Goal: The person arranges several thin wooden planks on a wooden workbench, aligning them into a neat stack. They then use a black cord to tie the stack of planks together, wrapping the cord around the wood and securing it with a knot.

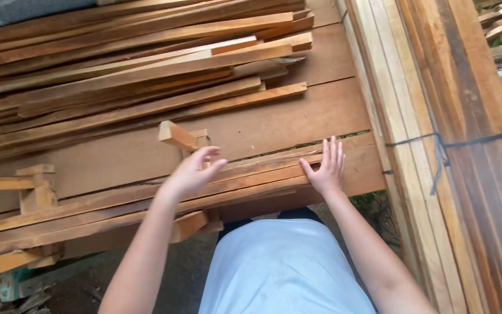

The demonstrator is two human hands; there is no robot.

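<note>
- Nearest the camera, a pale blue-white shirt (283,267) fills the lower middle, with two bare forearms reaching away from it toward the wood.
- Just beyond, long thin wooden slats (117,203) are laid flat across a wide board table (297,122), running from near right to far left; about three or four can be counted in this near bundle, though the edges merge and an exact count cannot be given.
- On these slats the right hand (325,168) is pressed flat, fingers spread and straight, holding nothing; it appears to be steadying the slat ends near the table's right edge.
- Further left, the left hand (192,174) is held loosely curled and part open over the same slats, gripping nothing that can be seen; its fingertips come close to a short wooden block (176,135) standing tilted just beyond it.
- At the near left, a small frame of short offcuts (37,189) sits under and beside the slats, seemingly as a support or stop.
- Farther off, a large loose pile of slats (135,64) is stacked across the far left, too many and too overlapped to count.
- On the right, a tall bundle of planks (437,87) is bound by one dark cord (437,157), presumably to keep it together.
</note>
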